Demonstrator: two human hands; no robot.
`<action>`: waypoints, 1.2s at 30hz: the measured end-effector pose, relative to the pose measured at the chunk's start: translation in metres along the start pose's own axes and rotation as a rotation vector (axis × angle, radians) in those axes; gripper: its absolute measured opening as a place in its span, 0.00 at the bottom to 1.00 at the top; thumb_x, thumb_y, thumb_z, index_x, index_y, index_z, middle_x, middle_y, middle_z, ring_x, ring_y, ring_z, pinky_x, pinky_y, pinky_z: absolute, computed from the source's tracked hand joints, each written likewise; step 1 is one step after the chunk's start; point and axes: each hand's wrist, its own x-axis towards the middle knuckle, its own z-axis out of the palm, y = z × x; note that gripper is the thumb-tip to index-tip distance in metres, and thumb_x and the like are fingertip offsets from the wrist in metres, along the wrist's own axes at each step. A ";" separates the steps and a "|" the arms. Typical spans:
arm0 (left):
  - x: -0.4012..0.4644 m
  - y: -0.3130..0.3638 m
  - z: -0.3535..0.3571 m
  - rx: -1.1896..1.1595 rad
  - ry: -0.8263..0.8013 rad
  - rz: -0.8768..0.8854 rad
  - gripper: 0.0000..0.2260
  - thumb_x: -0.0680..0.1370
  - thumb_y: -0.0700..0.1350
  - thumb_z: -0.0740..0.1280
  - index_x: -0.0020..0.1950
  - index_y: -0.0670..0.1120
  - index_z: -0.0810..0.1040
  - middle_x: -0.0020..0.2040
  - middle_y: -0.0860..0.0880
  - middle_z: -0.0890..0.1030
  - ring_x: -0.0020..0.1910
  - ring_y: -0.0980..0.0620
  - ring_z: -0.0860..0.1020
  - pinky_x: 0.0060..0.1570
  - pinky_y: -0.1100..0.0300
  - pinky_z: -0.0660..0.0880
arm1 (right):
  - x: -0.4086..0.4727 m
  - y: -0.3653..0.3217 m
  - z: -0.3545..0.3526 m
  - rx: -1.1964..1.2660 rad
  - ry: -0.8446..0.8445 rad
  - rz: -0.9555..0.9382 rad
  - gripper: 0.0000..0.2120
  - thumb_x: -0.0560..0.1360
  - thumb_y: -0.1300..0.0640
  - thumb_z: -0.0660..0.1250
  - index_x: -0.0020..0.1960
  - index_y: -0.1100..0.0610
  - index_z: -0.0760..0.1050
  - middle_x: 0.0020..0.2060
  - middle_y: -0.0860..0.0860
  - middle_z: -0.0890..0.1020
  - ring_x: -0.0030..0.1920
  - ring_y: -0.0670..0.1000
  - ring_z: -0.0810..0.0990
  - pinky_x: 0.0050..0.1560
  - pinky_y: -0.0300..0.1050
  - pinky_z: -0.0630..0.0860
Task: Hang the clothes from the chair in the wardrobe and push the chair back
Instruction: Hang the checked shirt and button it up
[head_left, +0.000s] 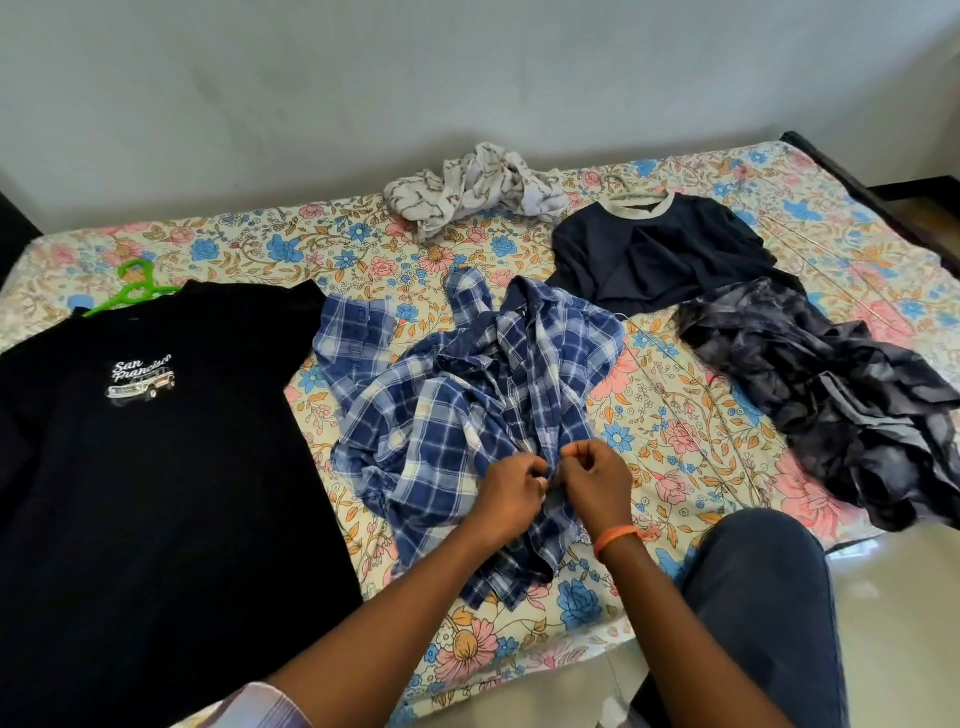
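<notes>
A bed with a flowery sheet held all the clothes. In the middle lay a blue and white checked shirt, soft and crumpled in a heap. Both hands were at its near part. The left hand had its fingers curled and pinched the thin cloth. The right hand did the same just beside it, so the two hands almost touched. An orange band went round the right wrist.

On the left lay a black T-shirt, spread out flat and smooth, with small white writing and a little truck on the chest. A bright green plastic hanger poked out at its far end, its hook curved like a loop.

On the far right lay a dark navy top with a pale round collar, and a pale hanger stuck out of its neck. Near it on the right was a grey and black blotchy garment, all wrinkly. At the far side a white patterned cloth sat scrunched in a ball.

The person's knee, in dark trousers, was at the near right.
</notes>
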 end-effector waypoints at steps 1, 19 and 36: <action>-0.002 0.001 0.003 0.020 -0.033 0.031 0.09 0.81 0.37 0.62 0.58 0.43 0.80 0.47 0.48 0.81 0.36 0.56 0.77 0.32 0.68 0.71 | 0.003 -0.003 0.002 -0.043 0.042 -0.063 0.06 0.72 0.66 0.69 0.42 0.56 0.77 0.36 0.51 0.81 0.38 0.51 0.80 0.39 0.39 0.75; 0.027 -0.016 0.016 -0.433 0.230 -0.352 0.08 0.83 0.39 0.58 0.59 0.47 0.73 0.44 0.46 0.82 0.30 0.52 0.77 0.28 0.60 0.71 | 0.053 0.022 0.011 -0.178 -0.025 -0.070 0.03 0.74 0.61 0.71 0.42 0.61 0.82 0.37 0.54 0.83 0.40 0.52 0.79 0.44 0.43 0.74; 0.062 -0.008 0.021 0.138 0.263 -0.039 0.05 0.79 0.43 0.68 0.50 0.47 0.83 0.47 0.52 0.78 0.41 0.56 0.76 0.34 0.67 0.68 | 0.065 0.019 -0.009 0.482 -0.268 0.338 0.05 0.78 0.63 0.66 0.44 0.63 0.74 0.34 0.57 0.77 0.37 0.57 0.79 0.38 0.54 0.80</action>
